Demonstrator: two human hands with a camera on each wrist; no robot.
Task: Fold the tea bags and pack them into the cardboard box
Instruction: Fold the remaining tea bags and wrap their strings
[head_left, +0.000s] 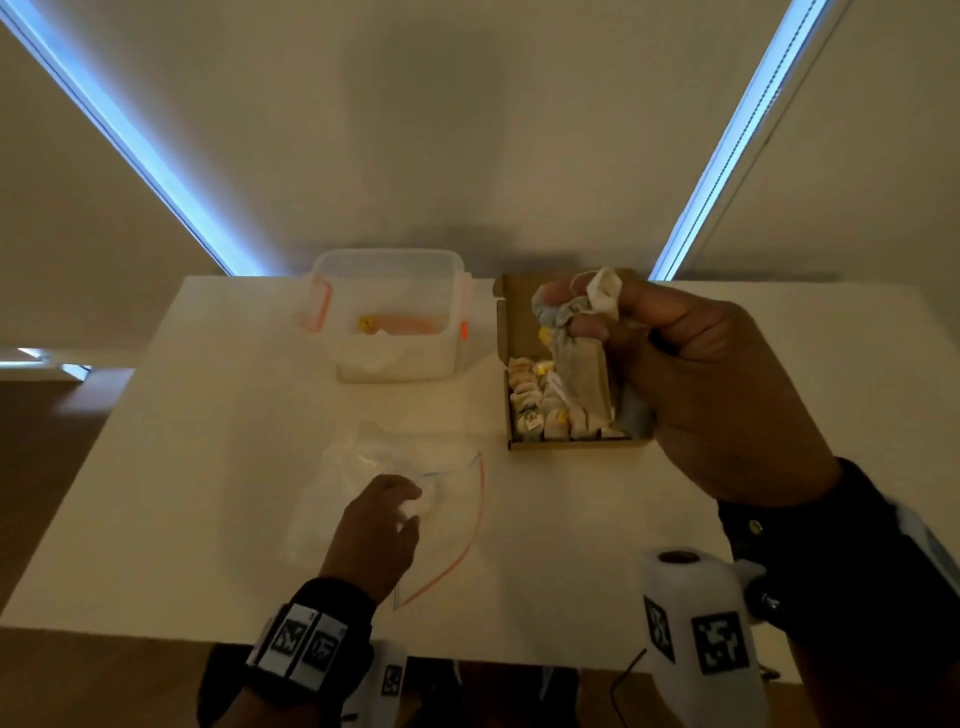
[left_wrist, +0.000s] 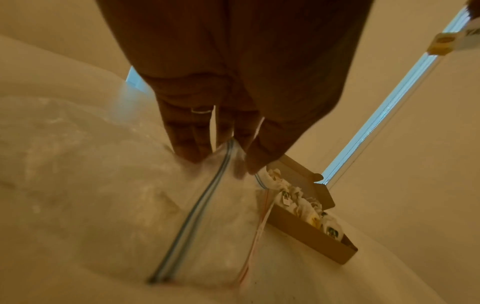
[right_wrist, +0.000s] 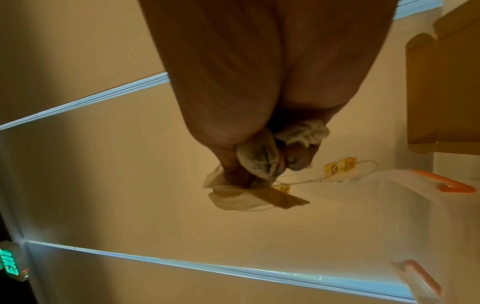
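Note:
An open cardboard box (head_left: 571, 444) lies on the table's right side, its near half filled with folded tea bags (head_left: 540, 410). Above it my right hand (head_left: 582, 314) grips a bunch of tea bags (head_left: 582, 379); one hangs down over the box. In the right wrist view the hand (right_wrist: 259, 164) clutches crumpled bags (right_wrist: 257, 157), and a yellow tag (right_wrist: 340, 165) dangles on its string. My left hand (head_left: 410, 506) is at the mouth of a clear zip bag (head_left: 363, 467) near the table's front. Its thumb and fingers (left_wrist: 189, 144) pinch the bag's zip edge (left_wrist: 207, 205). The box (left_wrist: 311, 236) sits just beyond.
A clear plastic container (head_left: 389, 312) with orange latches stands at the back centre of the white table (head_left: 208, 415), left of the box. The wall rises right behind the table. Bare tabletop lies between the zip bag and the container.

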